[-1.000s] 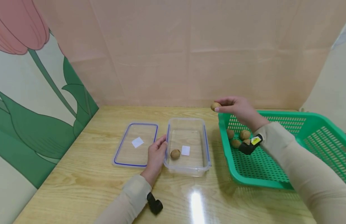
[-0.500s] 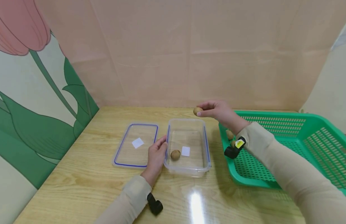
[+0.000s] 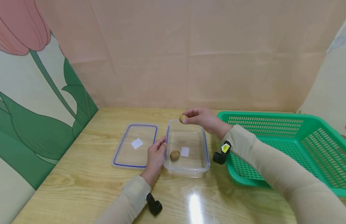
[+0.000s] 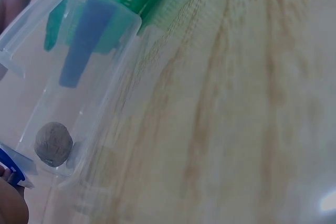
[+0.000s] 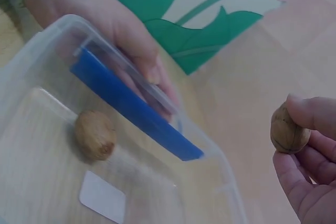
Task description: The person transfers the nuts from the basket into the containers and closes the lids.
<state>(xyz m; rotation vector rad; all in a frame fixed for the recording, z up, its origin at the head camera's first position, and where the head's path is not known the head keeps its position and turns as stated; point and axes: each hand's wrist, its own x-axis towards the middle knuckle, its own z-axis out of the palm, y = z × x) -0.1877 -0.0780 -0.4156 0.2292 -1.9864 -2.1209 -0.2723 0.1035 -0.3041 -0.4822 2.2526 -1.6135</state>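
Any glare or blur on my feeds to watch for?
Head: sharp enough, bright glare streak on the table in front of the clear container; left wrist: dim and smeared, glare at lower right; right wrist: hazy and soft, though the held walnut is legible.

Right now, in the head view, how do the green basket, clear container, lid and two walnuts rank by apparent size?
1. Green basket
2. Clear container
3. Lid
Smallest, unranked: walnut inside container and held walnut; they look alike, the latter partly covered.

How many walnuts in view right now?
2: one walnut in the box, near its left side; another walnut pinched in the right hand. The right arm may hide more in the basket.
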